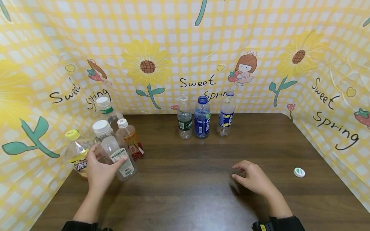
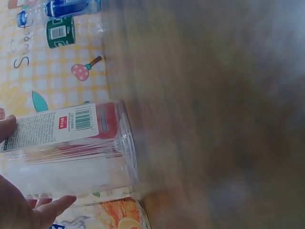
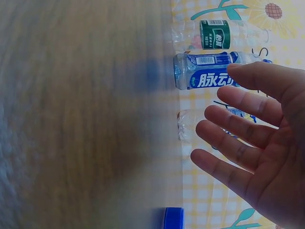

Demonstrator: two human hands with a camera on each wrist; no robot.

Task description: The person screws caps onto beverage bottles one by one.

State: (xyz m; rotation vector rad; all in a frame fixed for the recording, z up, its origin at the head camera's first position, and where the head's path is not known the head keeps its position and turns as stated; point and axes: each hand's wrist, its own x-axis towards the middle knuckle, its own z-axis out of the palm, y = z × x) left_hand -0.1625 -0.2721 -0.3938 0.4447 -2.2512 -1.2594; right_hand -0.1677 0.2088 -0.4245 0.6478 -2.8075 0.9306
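My left hand (image 1: 101, 173) grips a clear, square-sided bottle (image 1: 124, 160) with a white cap, fingers on one side and thumb across its label. The bottle leans slightly in the head view; its lower end (image 2: 109, 162) shows in the left wrist view. Around it stand a yellow-capped bottle (image 1: 78, 154), a white-capped bottle with a green neck band (image 1: 111, 114) and a brownish drink bottle (image 1: 133, 141) with a red label. Over the table at the right, my right hand (image 1: 254, 176) holds nothing, its fingers spread and loosely bent (image 3: 257, 129).
At the table's back edge stand a green-labelled bottle (image 1: 185, 123), a blue bottle (image 1: 202, 120) and a clear bottle with a blue label (image 1: 226, 117). A white cap (image 1: 299, 172) lies at the right. The right wrist view shows a blue cap (image 3: 174, 218). Patterned cloth (image 1: 190, 57) surrounds the table.
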